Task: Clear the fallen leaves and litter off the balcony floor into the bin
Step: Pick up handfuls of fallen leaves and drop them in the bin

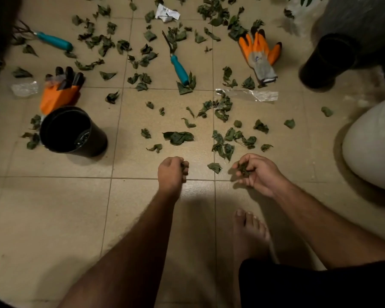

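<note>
Crouching over the tiled balcony floor (53,218), we have both hands low in front of us. Our left hand (172,172) is clenched into a fist around a few scraps of leaf, whose dark edges just show between the curled fingers (184,172). Our right hand (257,174) cups a small wad of leaves (243,169), with thumb and fingers curled round it. One loose leaf (214,167) lies on the floor between the two hands.

Beyond the hands, dry green leaves (178,137) are scattered across most of the tiles. The black bin (71,132) stands upright to our left, well apart from both hands, with something shiny inside it. Behind the bin lies an orange glove with black fingertips (60,92); a second orange and grey glove (259,56) lies farther right. A clear plastic wrapper (249,94) and a crumpled white paper (166,13) rest among the leaves, as do two teal-handled garden tools (179,68).
</note>
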`<state>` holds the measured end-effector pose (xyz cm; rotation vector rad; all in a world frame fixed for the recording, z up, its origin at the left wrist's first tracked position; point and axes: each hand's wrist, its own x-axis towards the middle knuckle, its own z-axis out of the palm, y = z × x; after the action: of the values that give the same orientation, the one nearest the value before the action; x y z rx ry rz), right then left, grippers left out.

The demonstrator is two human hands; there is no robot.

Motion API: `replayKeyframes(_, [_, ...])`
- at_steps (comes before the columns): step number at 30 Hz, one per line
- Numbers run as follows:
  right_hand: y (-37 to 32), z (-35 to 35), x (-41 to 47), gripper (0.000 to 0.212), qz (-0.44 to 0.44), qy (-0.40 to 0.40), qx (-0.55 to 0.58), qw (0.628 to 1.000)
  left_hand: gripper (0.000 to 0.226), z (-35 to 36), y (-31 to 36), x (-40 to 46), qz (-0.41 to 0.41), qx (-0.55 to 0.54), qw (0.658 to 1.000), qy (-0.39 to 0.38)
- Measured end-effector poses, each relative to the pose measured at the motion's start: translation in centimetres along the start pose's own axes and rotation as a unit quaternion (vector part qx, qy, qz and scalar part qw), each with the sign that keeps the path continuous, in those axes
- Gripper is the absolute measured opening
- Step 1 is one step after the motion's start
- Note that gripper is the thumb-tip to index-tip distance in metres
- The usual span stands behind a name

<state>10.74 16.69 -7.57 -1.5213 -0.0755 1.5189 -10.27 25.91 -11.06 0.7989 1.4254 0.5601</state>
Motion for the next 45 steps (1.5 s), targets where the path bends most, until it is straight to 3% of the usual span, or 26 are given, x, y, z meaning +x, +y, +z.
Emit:
replayKeyframes(5, [-0.6,2.1,1.2,0.032,-0.011,-0.042,-0.050,0.998,0.020,-2.7,1.4,1.1,-0.043,-0.073,0.996,0.035])
replayKeyframes(7, [-0.4,2.8,1.9,0.019,-0.067,-0.018,-0.185,0.980,0.023,-3.6,1.9,1.6,0.002,-0.019,0.999,0.043])
replayKeyframes(8, [-0.2,3.2,2.3,0.011,-0.111,0.005,-0.302,0.947,0.023,-4.1,2.0,1.9,0.045,0.054,0.996,0.056])
replayKeyframes(10, [0.9,4.0,3.2,0.024,-0.174,0.052,-0.526,0.831,0.017,-5.1,2.1,2.7,0.123,0.224,0.962,0.096])
replayKeyframes(12, [2.0,4.8,3.4,0.034,-0.202,0.074,-0.641,0.737,0.027,-5.9,2.4,3.3,0.148,0.316,0.930,0.118])
replayKeyframes(14, [2.9,5.3,3.8,0.032,-0.233,0.071,-0.681,0.691,0.042,-6.5,2.7,4.1,0.163,0.366,0.909,0.120])
replayKeyframes(16, [3.1,5.1,4.0,0.025,-0.243,0.067,-0.698,0.671,0.051,-6.7,2.9,4.9,0.175,0.414,0.886,0.114])
replayKeyframes(19, [3.3,4.4,3.6,0.020,-0.239,0.060,-0.679,0.692,0.053,-6.5,3.2,5.8,0.178,0.453,0.869,0.092])
replayKeyframes(23, [1.7,5.0,2.2,0.022,-0.167,0.003,-0.488,0.857,0.036,-6.0,3.5,6.4,0.185,0.503,0.840,0.086])
replayKeyframes(26, [-2.2,7.0,0.9,0.020,-0.112,-0.090,-0.445,0.884,0.022,-5.9,3.5,6.3,0.176,0.513,0.834,0.098])
replayKeyframes(30, [-7.9,10.5,-1.1,0.006,-0.040,-0.180,-0.370,0.910,0.010,-5.9,3.4,5.2,0.162,0.400,0.893,0.125])
replayKeyframes(34, [-10.1,13.3,-2.7,0.011,-0.041,-0.186,-0.418,0.888,0.007,-6.5,4.1,4.5,0.106,0.239,0.955,0.139])
replayKeyframes(37, [-10.7,14.5,-3.6,0.023,-0.027,-0.194,-0.484,0.853,0.022,-7.0,4.7,4.9,0.070,0.127,0.983,0.110])
replayKeyframes(41, [-11.0,15.7,-3.9,0.020,-0.063,-0.190,-0.608,0.768,0.025,-7.5,5.8,5.6,0.085,0.130,0.983,0.099])
replayKeyframes(45, [-9.1,15.8,-1.6,0.028,-0.142,-0.131,-0.714,0.673,0.021,-8.3,6.7,7.2,0.103,0.218,0.964,0.116])
